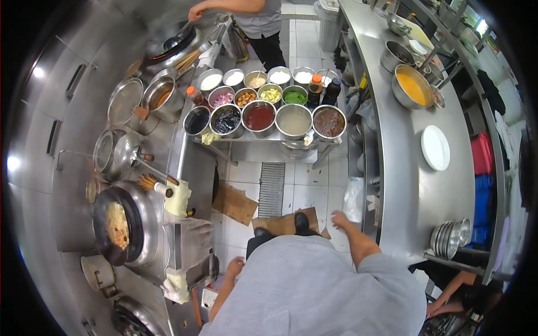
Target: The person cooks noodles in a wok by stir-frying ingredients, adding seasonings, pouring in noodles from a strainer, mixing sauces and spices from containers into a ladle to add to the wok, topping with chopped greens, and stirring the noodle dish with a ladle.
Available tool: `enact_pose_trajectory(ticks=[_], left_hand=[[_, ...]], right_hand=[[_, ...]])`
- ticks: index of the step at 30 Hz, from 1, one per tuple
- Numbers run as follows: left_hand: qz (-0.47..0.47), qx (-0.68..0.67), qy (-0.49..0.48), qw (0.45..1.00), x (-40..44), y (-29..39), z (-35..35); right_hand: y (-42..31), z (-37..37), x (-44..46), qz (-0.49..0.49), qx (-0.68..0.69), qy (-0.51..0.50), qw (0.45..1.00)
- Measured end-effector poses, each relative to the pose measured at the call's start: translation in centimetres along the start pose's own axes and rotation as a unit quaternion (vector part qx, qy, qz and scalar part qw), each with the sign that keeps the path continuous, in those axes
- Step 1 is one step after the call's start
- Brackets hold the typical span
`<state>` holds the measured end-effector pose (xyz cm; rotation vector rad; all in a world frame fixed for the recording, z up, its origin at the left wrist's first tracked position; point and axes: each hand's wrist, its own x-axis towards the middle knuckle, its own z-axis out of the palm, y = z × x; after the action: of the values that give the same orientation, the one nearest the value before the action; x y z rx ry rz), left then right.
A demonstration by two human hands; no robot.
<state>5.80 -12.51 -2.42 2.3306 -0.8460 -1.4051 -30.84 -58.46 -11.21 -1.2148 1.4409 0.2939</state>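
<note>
My left hand (236, 265) hangs low beside the stove front, its fingers curled; whether it holds anything is hard to make out. Over the floor on the right, near the steel counter (403, 185), my right hand (338, 219) is held out from my body, small and with its fingers loosely bent, and nothing shows in it. To the left a black wok (134, 224) sits on the stove with yellowish food (117, 225) in it. A bamboo brush (154, 183) and a cloth (178, 199) lie beside the wok.
Ahead, a steel stand holds several bowls of sauces (260, 116) and chopped ingredients, plus bottles (315, 87). A co-worker (263, 28) works at another wok. Another person's arms (448, 297) show at lower right. A white plate (435, 148) and stacked bowls (446, 239) rest on the counter.
</note>
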Motion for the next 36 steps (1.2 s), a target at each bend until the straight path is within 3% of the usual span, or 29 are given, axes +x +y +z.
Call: enact_pose_trajectory(ticks=[1, 2, 4, 6, 8, 10, 14, 16, 19, 21, 22, 24, 27, 30, 34, 36], left_hand=[[-0.067, -0.214, 0.061, 0.973, 0.8, 1.4, -0.7], [-0.130, -0.416, 0.118, 0.892, 1.6, 2.8, -1.7], [-0.124, -0.420, 0.151, 0.886, 3.2, 5.2, -4.0], [-0.113, -0.423, 0.177, 0.881, 4.1, 5.9, -5.6], [-0.060, -0.322, 0.140, 0.934, 5.7, 6.3, -6.0], [-0.070, -0.298, 0.109, 0.946, 6.4, 6.5, -6.4], [-0.111, -0.322, 0.114, 0.933, 6.1, 4.8, -6.2], [-0.145, -0.330, 0.140, 0.922, 4.6, 3.9, -5.9], [-0.158, -0.395, 0.207, 0.881, 2.0, 3.5, -5.1], [-0.228, -0.484, 0.280, 0.797, 0.1, 3.2, -2.9], [-0.240, -0.487, 0.289, 0.789, -0.9, 3.4, -1.1], [-0.234, -0.597, 0.349, 0.683, -2.3, 4.3, 2.0], [-0.271, -0.577, 0.288, 0.714, -2.6, 7.4, 6.5], [-0.241, -0.502, 0.266, 0.787, -3.4, 9.9, 11.8], [-0.220, -0.452, 0.272, 0.821, -5.0, 12.5, 14.7], [-0.208, -0.444, 0.280, 0.825, -5.2, 13.4, 15.4]], right_hand=[[-3.6, 1.4, -1.5, -0.066, -0.066, -0.022, 0.995], [-6.4, 2.9, -2.3, -0.132, -0.130, -0.044, 0.982], [-9.1, 6.7, 0.6, -0.439, -0.255, 0.067, 0.859], [-18.1, 7.2, -3.9, -0.442, -0.184, 0.077, 0.874], [-26.1, 6.1, -7.3, -0.526, -0.128, 0.146, 0.828], [-33.2, 3.5, -7.8, -0.563, -0.085, 0.215, 0.793], [-46.0, -4.0, -7.4, -0.463, -0.070, 0.252, 0.847], [-50.3, -6.9, -4.1, -0.498, -0.107, 0.272, 0.816], [-54.9, -9.0, 4.6, -0.479, -0.228, 0.267, 0.805], [-57.4, -9.5, 8.1, -0.483, -0.297, 0.222, 0.793], [-57.6, -9.5, 9.9, -0.470, -0.361, 0.188, 0.783], [-57.8, -9.3, 12.6, -0.476, -0.384, 0.161, 0.775], [-58.9, -9.6, 14.4, -0.426, -0.529, 0.162, 0.716], [-58.6, -9.9, 14.1, -0.476, -0.524, 0.197, 0.679], [-59.2, -9.7, 14.6, -0.432, -0.534, 0.124, 0.716], [-59.0, -10.2, 14.3, -0.501, -0.505, 0.128, 0.691]])
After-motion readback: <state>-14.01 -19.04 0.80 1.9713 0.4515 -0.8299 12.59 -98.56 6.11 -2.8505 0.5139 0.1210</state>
